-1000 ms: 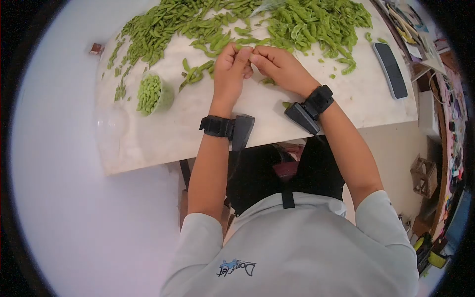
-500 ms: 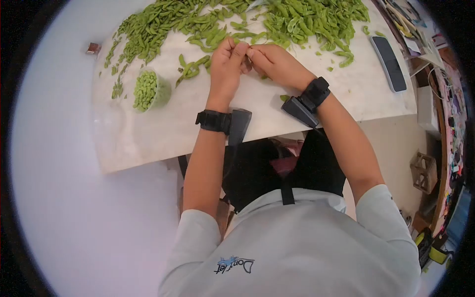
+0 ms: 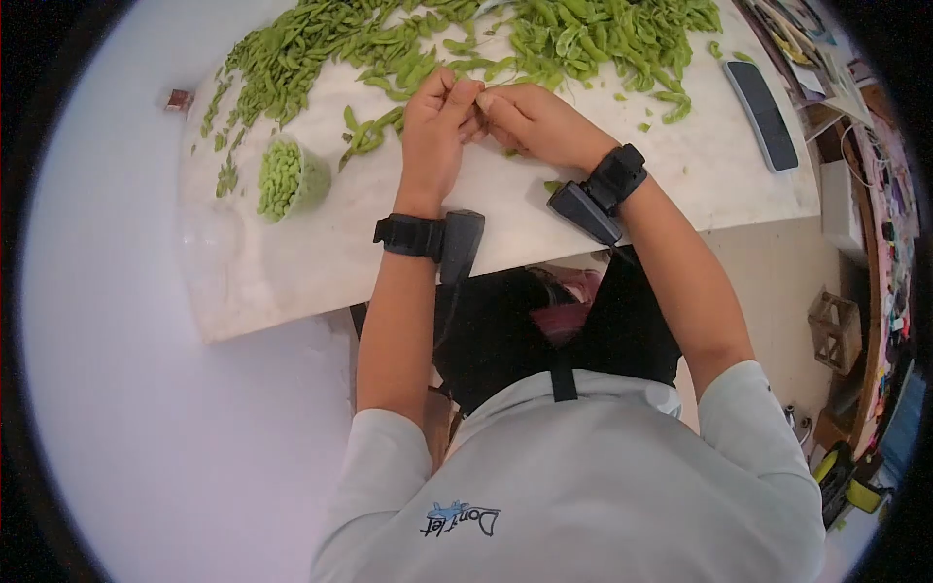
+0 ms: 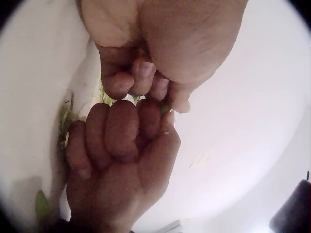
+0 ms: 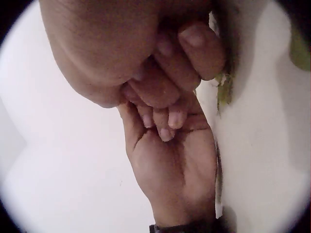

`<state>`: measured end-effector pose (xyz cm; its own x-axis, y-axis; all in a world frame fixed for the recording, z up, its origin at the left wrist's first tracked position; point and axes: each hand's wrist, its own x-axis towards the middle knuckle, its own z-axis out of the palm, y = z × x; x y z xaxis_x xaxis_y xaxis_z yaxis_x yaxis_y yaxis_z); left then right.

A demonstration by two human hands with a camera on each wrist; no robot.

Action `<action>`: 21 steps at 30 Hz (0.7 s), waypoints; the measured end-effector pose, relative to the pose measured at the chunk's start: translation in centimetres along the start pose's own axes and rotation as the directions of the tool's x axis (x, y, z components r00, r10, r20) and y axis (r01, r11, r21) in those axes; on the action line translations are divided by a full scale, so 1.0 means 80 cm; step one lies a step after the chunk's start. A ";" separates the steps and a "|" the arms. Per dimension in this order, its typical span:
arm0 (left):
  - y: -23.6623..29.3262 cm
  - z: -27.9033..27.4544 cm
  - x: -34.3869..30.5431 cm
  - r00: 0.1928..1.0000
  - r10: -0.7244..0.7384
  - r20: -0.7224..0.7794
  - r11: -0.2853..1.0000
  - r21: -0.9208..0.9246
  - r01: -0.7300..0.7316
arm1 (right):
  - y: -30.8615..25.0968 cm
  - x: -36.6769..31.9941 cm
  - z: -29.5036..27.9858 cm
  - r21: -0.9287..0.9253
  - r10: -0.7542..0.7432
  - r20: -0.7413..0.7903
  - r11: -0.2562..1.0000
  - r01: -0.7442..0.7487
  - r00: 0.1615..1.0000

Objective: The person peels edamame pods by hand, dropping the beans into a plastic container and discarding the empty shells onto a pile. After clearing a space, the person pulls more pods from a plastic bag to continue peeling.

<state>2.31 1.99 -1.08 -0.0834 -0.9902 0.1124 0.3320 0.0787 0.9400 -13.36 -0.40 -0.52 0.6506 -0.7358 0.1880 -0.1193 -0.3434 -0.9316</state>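
Observation:
My left hand point(image 3: 433, 141) and right hand point(image 3: 544, 126) meet fingertip to fingertip over the table, fingers curled. In the left wrist view a small green bit of an edamame pod point(image 4: 165, 108) shows between the thumbs, pinched from both sides; the fingers hide most of it. The right wrist view shows only curled fingers there. Several loose pods point(image 3: 367, 133) lie just left of my left hand. Farther left, a clear plastic cup point(image 3: 316, 181) holds shelled green beans point(image 3: 279, 179). Beyond my hands spreads a heap of whole pods point(image 3: 292, 63).
At the back right, a second green heap point(image 3: 603, 41) lies on the white table point(image 3: 282, 282). A phone point(image 3: 763, 117) rests near the right edge. Scraps are scattered between it and my hands. Past that edge stands a cluttered shelf point(image 3: 875, 243).
Both hands have shifted slightly left and up in the head view while staying together at the fingertips. The cup and heaps also shift a little in view as the camera moves.

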 end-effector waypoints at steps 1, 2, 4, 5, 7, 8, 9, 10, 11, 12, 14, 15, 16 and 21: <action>-0.003 0.000 -0.002 1.000 -0.013 -0.013 1.000 -0.005 0.013 | 0.002 -0.002 0.000 -0.011 -0.002 -0.004 1.000 0.002 1.000; -0.005 -0.002 -0.005 1.000 -0.014 0.011 0.999 -0.045 0.014 | 0.002 -0.002 0.000 -0.021 -0.003 -0.008 1.000 0.003 1.000; -0.003 -0.004 -0.003 0.998 0.000 0.064 0.992 -0.123 0.008 | 0.001 0.000 0.000 -0.016 0.015 -0.014 1.000 -0.015 1.000; -0.002 -0.002 -0.002 0.999 0.000 0.054 0.995 -0.095 0.005 | 0.001 0.000 0.001 -0.001 0.036 -0.015 0.999 -0.036 0.999; -0.003 0.003 -0.002 0.999 -0.002 0.034 0.999 -0.045 0.004 | 0.003 0.002 -0.002 0.005 0.042 -0.020 0.999 -0.042 0.999; -0.005 0.005 -0.005 0.999 -0.008 0.035 0.999 -0.035 0.009 | 0.008 0.002 -0.003 0.003 0.035 -0.021 0.999 -0.035 0.999; -0.004 0.006 -0.006 0.999 -0.008 0.034 1.000 -0.022 0.008 | 0.006 0.002 -0.004 0.001 0.023 -0.020 1.000 -0.023 1.000; -0.001 0.007 -0.005 0.999 0.000 0.033 1.000 -0.007 0.001 | 0.003 0.002 -0.003 0.039 0.018 -0.030 0.999 -0.017 0.999; 0.001 0.008 -0.005 1.000 0.007 0.017 1.000 0.012 -0.008 | -0.002 0.000 0.000 0.078 0.012 -0.041 0.997 -0.009 0.999; 0.002 0.012 -0.005 1.000 0.018 0.004 0.999 0.032 -0.018 | -0.007 0.000 -0.001 0.115 0.005 -0.055 0.993 0.001 0.998; 0.000 0.016 -0.005 0.998 0.050 -0.024 0.995 0.084 -0.047 | -0.006 0.002 -0.004 0.102 -0.014 -0.053 0.995 0.019 0.999; -0.001 0.015 -0.005 0.997 0.072 -0.038 0.991 0.119 -0.067 | -0.004 0.002 -0.003 0.099 -0.021 -0.050 0.995 0.025 0.999; -0.002 0.014 -0.006 0.994 0.094 -0.051 0.984 0.157 -0.085 | -0.003 0.002 -0.001 0.081 -0.019 -0.054 0.996 0.023 0.998; -0.002 0.011 -0.006 0.998 0.043 -0.040 0.992 0.117 -0.038 | -0.004 0.003 -0.003 0.067 0.001 -0.076 0.998 0.004 0.997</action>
<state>1.49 2.53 -1.00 -0.0315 -0.9897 0.1394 0.2230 0.1290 0.9662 -13.30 -0.60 -0.09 0.5914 -0.7785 0.2099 -0.0662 -0.3063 -0.9496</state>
